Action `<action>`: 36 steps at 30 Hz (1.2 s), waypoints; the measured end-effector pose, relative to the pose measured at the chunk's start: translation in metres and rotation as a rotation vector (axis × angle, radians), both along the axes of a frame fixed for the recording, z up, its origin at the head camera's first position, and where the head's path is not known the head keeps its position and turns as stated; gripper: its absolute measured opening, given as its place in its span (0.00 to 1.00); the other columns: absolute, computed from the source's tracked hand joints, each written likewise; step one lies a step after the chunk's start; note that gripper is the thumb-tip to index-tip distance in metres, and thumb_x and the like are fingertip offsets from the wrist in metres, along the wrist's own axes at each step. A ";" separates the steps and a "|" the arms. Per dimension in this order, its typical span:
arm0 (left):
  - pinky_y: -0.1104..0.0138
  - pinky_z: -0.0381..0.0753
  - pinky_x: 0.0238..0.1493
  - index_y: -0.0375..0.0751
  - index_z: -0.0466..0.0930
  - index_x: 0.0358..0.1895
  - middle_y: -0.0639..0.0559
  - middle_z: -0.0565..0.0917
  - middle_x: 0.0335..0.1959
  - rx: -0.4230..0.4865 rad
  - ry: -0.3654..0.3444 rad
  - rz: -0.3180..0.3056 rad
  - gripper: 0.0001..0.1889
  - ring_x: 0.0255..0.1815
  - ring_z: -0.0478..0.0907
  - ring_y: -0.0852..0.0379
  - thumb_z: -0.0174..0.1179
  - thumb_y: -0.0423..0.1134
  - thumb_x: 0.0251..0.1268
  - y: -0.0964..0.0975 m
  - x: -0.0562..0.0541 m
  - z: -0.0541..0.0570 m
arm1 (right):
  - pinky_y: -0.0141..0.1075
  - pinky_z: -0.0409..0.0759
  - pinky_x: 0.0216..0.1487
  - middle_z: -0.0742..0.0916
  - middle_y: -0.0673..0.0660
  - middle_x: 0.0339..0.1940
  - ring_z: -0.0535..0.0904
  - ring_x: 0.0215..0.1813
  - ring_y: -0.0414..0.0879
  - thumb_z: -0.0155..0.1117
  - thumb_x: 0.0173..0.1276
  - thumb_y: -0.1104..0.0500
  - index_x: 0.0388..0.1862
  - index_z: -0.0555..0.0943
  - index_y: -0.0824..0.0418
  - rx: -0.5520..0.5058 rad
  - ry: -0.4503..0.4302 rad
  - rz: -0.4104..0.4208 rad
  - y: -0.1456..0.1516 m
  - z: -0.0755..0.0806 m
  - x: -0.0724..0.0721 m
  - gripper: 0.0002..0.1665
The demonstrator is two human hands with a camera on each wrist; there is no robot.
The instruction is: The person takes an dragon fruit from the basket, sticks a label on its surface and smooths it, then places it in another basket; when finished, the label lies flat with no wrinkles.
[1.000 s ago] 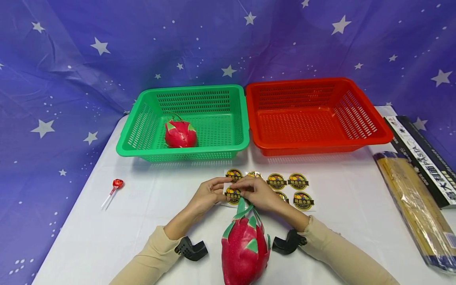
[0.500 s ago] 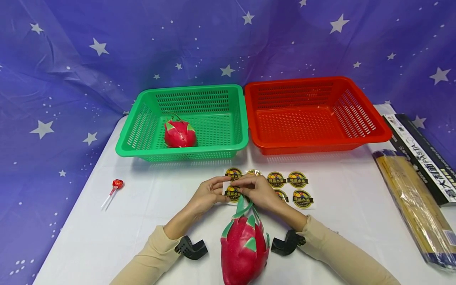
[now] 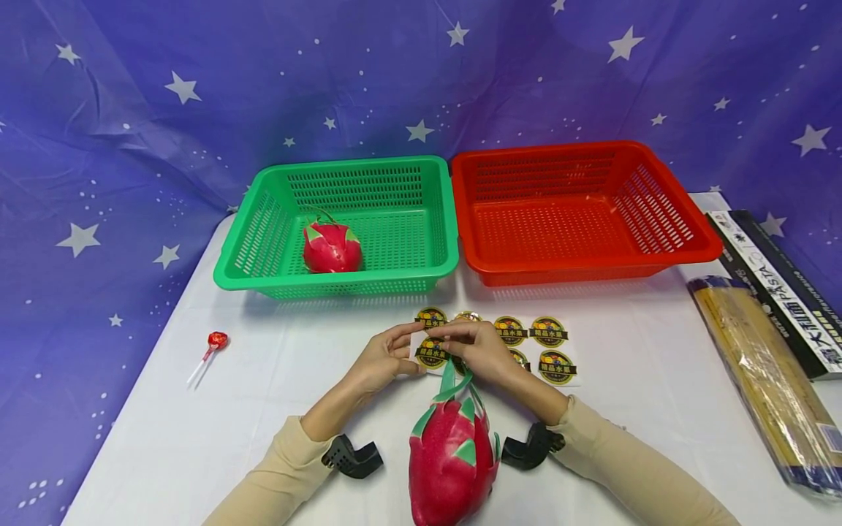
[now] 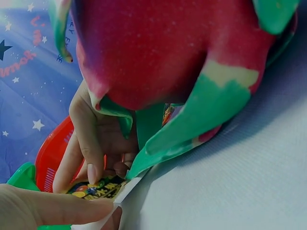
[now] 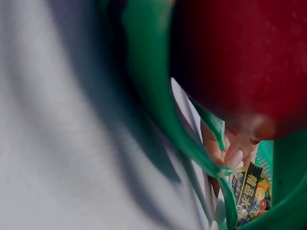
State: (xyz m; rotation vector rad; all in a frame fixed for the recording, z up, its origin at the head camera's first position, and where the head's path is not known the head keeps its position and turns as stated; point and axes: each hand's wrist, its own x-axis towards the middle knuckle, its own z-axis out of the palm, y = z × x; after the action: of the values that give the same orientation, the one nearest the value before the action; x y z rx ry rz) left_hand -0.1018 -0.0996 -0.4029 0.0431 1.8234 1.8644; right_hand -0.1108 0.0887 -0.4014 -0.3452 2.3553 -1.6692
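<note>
A white sheet of round fruit stickers point(image 3: 558, 367) lies in front of the baskets. My left hand point(image 3: 381, 358) pinches the sheet's left edge, its thumb point(image 4: 72, 207) on top. My right hand point(image 3: 483, 354) has curled fingers at the lower-left sticker point(image 3: 431, 353), pinching by its right edge; in the left wrist view one fingertip presses on that sticker's face. Whether the sticker has come off its backing cannot be told. Nearer to me, a red dragon fruit point(image 3: 450, 464) with green scales lies between my forearms, its leafy tip reaching the sheet and hiding part of the right fingers.
Behind the sheet stand a green basket point(image 3: 338, 280) holding another dragon fruit point(image 3: 332, 248) and a red basket point(image 3: 592, 258). A lollipop point(image 3: 209, 354) lies at left. On the right are a spaghetti pack point(image 3: 763, 380) and a pasta box point(image 3: 779, 285).
The lower-left sticker and that corner of the sheet have shifted slightly away from me, and the right fingers have moved a little with them. The left hand has barely moved.
</note>
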 end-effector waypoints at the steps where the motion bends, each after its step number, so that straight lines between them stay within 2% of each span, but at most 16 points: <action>1: 0.74 0.76 0.36 0.37 0.59 0.65 0.36 0.65 0.64 -0.001 -0.004 0.004 0.40 0.39 0.78 0.64 0.55 0.16 0.42 0.000 0.000 0.000 | 0.27 0.74 0.42 0.85 0.56 0.45 0.77 0.46 0.42 0.60 0.59 0.67 0.45 0.83 0.57 -0.008 -0.004 0.001 0.000 0.000 0.000 0.15; 4: 0.75 0.72 0.30 0.39 0.60 0.65 0.37 0.63 0.65 -0.022 -0.008 0.021 0.40 0.28 0.72 0.68 0.57 0.17 0.41 0.000 0.000 0.001 | 0.26 0.75 0.43 0.84 0.57 0.46 0.77 0.48 0.42 0.59 0.59 0.67 0.45 0.83 0.59 -0.042 -0.018 -0.006 0.002 0.003 -0.001 0.15; 8: 0.73 0.63 0.25 0.42 0.63 0.64 0.38 0.60 0.68 -0.072 -0.008 0.044 0.40 0.19 0.56 0.65 0.61 0.20 0.40 0.000 0.000 0.001 | 0.25 0.76 0.41 0.83 0.59 0.48 0.78 0.47 0.43 0.58 0.59 0.68 0.47 0.82 0.61 -0.093 -0.060 -0.035 0.005 0.008 -0.003 0.16; 11: 0.73 0.65 0.27 0.41 0.63 0.64 0.38 0.62 0.66 -0.093 0.006 0.043 0.39 0.20 0.60 0.66 0.62 0.21 0.41 0.000 0.001 0.002 | 0.26 0.76 0.41 0.83 0.60 0.50 0.79 0.46 0.41 0.58 0.60 0.67 0.48 0.81 0.61 -0.108 -0.099 -0.055 0.008 0.011 -0.004 0.17; 13: 0.73 0.64 0.25 0.40 0.64 0.63 0.41 0.74 0.51 -0.118 0.034 0.050 0.37 0.20 0.62 0.65 0.62 0.22 0.42 0.001 0.001 0.002 | 0.27 0.77 0.42 0.83 0.60 0.51 0.79 0.45 0.40 0.58 0.60 0.67 0.49 0.80 0.62 -0.121 -0.123 -0.071 0.009 0.012 -0.004 0.17; 15: 0.73 0.65 0.24 0.39 0.66 0.61 0.45 0.77 0.38 -0.175 0.085 0.067 0.35 0.22 0.66 0.64 0.62 0.24 0.43 0.001 0.001 0.003 | 0.29 0.78 0.42 0.82 0.60 0.51 0.80 0.43 0.39 0.58 0.60 0.66 0.50 0.80 0.62 -0.146 -0.145 -0.084 0.011 0.014 -0.005 0.17; 18: 0.73 0.67 0.24 0.39 0.71 0.58 0.47 0.76 0.32 -0.320 0.195 0.105 0.30 0.27 0.70 0.61 0.64 0.28 0.45 0.001 0.002 0.006 | 0.31 0.79 0.43 0.82 0.60 0.52 0.80 0.41 0.38 0.58 0.60 0.66 0.50 0.80 0.63 -0.176 -0.165 -0.104 0.013 0.016 -0.005 0.17; 20: 0.70 0.72 0.30 0.40 0.73 0.57 0.44 0.77 0.43 -0.414 0.267 0.118 0.28 0.36 0.75 0.57 0.65 0.32 0.46 0.000 0.003 0.010 | 0.33 0.80 0.43 0.82 0.59 0.52 0.80 0.41 0.38 0.59 0.60 0.65 0.50 0.80 0.62 -0.181 -0.175 -0.113 0.014 0.018 -0.005 0.17; 23: 0.63 0.76 0.43 0.40 0.73 0.56 0.41 0.75 0.51 -0.488 0.321 0.116 0.26 0.46 0.76 0.50 0.64 0.36 0.50 -0.003 0.006 0.016 | 0.33 0.80 0.44 0.83 0.58 0.51 0.80 0.41 0.37 0.59 0.60 0.64 0.49 0.80 0.61 -0.175 -0.172 -0.116 0.015 0.021 -0.005 0.17; 26: 0.58 0.76 0.48 0.41 0.71 0.59 0.40 0.74 0.54 -0.491 0.310 0.115 0.26 0.51 0.75 0.47 0.62 0.40 0.55 -0.008 0.011 0.023 | 0.34 0.79 0.45 0.82 0.58 0.52 0.80 0.43 0.39 0.59 0.60 0.63 0.50 0.80 0.61 -0.171 -0.158 -0.099 0.015 0.023 -0.004 0.17; 30: 0.59 0.77 0.47 0.42 0.66 0.62 0.41 0.73 0.57 -0.459 0.254 0.104 0.28 0.53 0.74 0.46 0.59 0.44 0.58 -0.013 0.022 0.034 | 0.35 0.78 0.48 0.82 0.56 0.53 0.79 0.48 0.41 0.59 0.60 0.63 0.50 0.80 0.61 -0.163 -0.161 -0.091 0.014 0.026 -0.002 0.17; 33: 0.61 0.77 0.46 0.44 0.65 0.63 0.43 0.74 0.57 -0.457 0.213 0.061 0.30 0.54 0.73 0.48 0.58 0.49 0.59 -0.015 0.035 0.042 | 0.34 0.77 0.50 0.82 0.55 0.53 0.78 0.51 0.43 0.60 0.60 0.62 0.50 0.80 0.59 -0.143 -0.172 -0.099 0.016 0.028 0.000 0.17; 36: 0.61 0.76 0.46 0.43 0.64 0.63 0.45 0.74 0.56 -0.466 0.167 -0.025 0.32 0.54 0.73 0.51 0.57 0.53 0.58 -0.017 0.051 0.048 | 0.33 0.76 0.50 0.83 0.54 0.52 0.78 0.52 0.43 0.61 0.59 0.62 0.49 0.81 0.57 -0.130 -0.183 -0.102 0.019 0.028 0.002 0.17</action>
State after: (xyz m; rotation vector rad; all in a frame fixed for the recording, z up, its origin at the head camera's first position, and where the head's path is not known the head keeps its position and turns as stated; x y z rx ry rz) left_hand -0.0509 -0.1168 -0.3551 0.0564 2.3174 1.4123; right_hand -0.1088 0.1082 -0.3730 -0.0909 2.1716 -1.8205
